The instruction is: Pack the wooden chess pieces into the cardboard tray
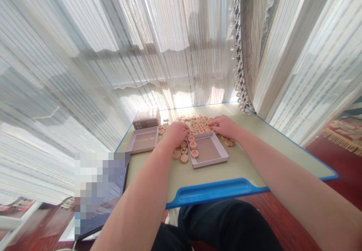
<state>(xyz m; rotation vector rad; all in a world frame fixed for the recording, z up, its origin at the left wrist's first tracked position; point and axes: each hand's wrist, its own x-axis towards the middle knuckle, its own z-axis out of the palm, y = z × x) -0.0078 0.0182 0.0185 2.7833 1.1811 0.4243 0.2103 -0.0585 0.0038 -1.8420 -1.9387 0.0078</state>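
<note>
- The left hand (175,131) bends its fingers down at the far left corner of a shallow tray (211,147); whether they pinch a piece, I cannot tell.
- The right hand (225,125) reaches inward, fingers curved low over round wooden pieces (193,125); whether they grip 1 is unclear.
- Most of these pieces lie in a loose crowd between the 2 hands' fingers and just beyond them.
- Inside the tray, nearer the body than the left fingers, 3 red-marked pieces (192,144) line its left wall.
- More pieces (184,158) lie on the near side of the left fingers, outside that wall, and others (229,143) lie under and beside the right wrist.
- Left of the left fingers sits a second tray (143,139), with a box (146,119) just behind it.
- Beneath all the fingers is a pale, blue-edged desk (254,156); striped curtains (169,62) hang beyond.
</note>
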